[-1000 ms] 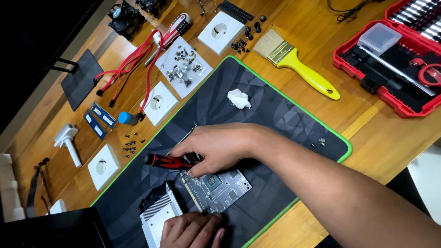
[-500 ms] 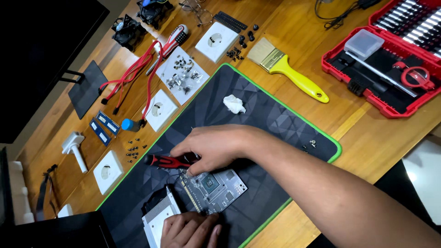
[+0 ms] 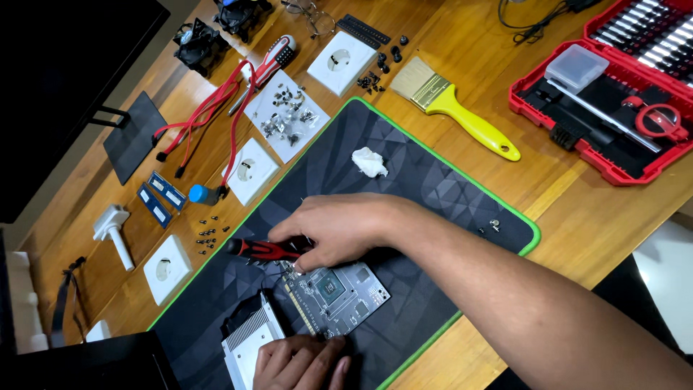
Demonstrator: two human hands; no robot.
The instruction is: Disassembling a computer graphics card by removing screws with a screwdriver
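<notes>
Circuit board [image 3: 338, 297] flat on dark mat [image 3: 426, 180], bare chip up, near front edge. Right hand [image 3: 339, 230] closed round red-handled screwdriver [image 3: 263, 249], just above board's upper left corner. Left hand [image 3: 299, 363] pressing board's near edge beside silver heatsink [image 3: 245, 339]; grip unclear. Best kept: tip vertical, light pressure, board pinned, loosened screws caught on mat.

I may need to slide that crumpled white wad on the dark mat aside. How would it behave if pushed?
The white wad looks like crumpled tissue, so probably very light and soft, likely to squash rather than roll. On the textured mat it may drag slightly.
</notes>
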